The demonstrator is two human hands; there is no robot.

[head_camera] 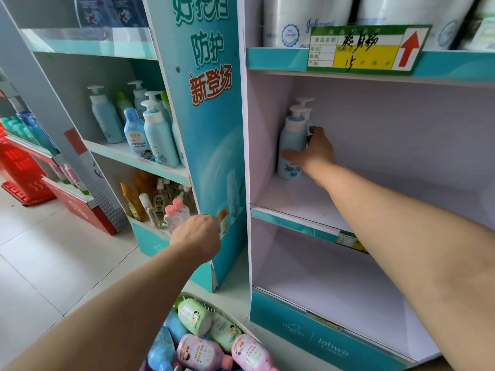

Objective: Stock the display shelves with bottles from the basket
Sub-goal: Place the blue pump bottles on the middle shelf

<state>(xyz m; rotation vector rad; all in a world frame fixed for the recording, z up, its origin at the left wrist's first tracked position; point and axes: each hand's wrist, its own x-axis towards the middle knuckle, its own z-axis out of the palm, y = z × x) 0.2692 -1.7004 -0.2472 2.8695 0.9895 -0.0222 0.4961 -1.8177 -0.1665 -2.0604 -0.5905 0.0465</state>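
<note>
Pump bottles: two pale blue plastic pump bottles (292,140) with white heads, upright at the far left of the middle shelf, centre of the frame, one directly behind the other, close against the left wall.
Right hand: right hand (314,151) clamped round the front pump bottle (288,167), thumb across its front, fingers round its right side.
Left hand: left hand (197,236) at lower centre, knuckles up, fingers curled under, just beside the teal printed side panel (211,103); impossible to tell whether anything sits inside it.
Basket: pale slotted plastic basket (225,314) at the bottom edge, centre; inside, two green-and-white bottles (192,315), two pink bottles (199,352) and at least two blue bottles (160,352), lying heaped and touching.
Middle shelf: lilac-white cardboard shelf (308,204) with a teal front lip; wide stretch of board showing right of the bottles; right forearm crossing the lip.
Lower shelf: second lilac-white cardboard shelf (334,295) beneath, deep, behind a teal front wall with white lettering.
Top shelf: at least two large white round tubs (289,22) at upper right; green-and-yellow price card (367,49) with a red arrow on the lip.
Neighbouring display: left of the panel, a white shelf (128,153) crowded with blue pump bottles; below it, mixed orange, clear and pink-capped bottles.
Floor: pale glossy tiles (40,263) at lower left; red stand (21,170) at the left edge.
</note>
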